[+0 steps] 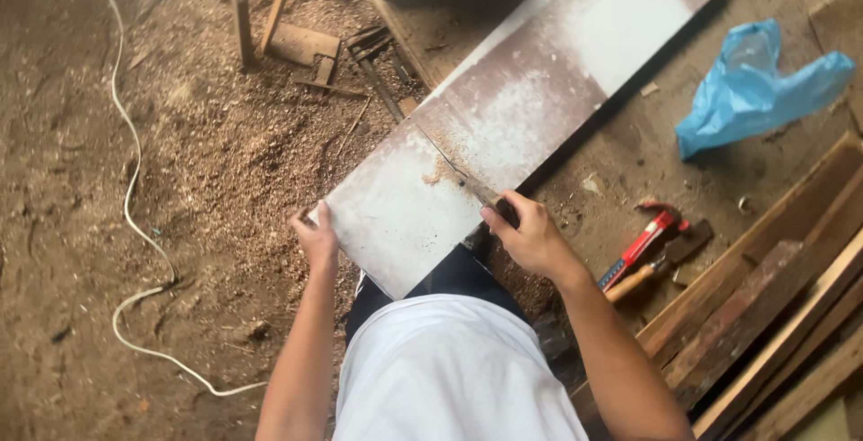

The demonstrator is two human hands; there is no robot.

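Two hands at pale board (503, 126), right hand (530, 236) gripping handsaw (467, 180) mid-board, left hand (316, 239) clasping board's near corner, sawdust floor (198, 162) beneath.

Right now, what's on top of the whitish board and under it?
On the whitish board: sawdust, a handsaw in the right hand, left hand at its edge. Underneath is covered; only the person's dark trousers show below.

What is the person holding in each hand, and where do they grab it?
The right hand grips a handsaw by its handle. The left hand holds the whitish board at its near left corner.
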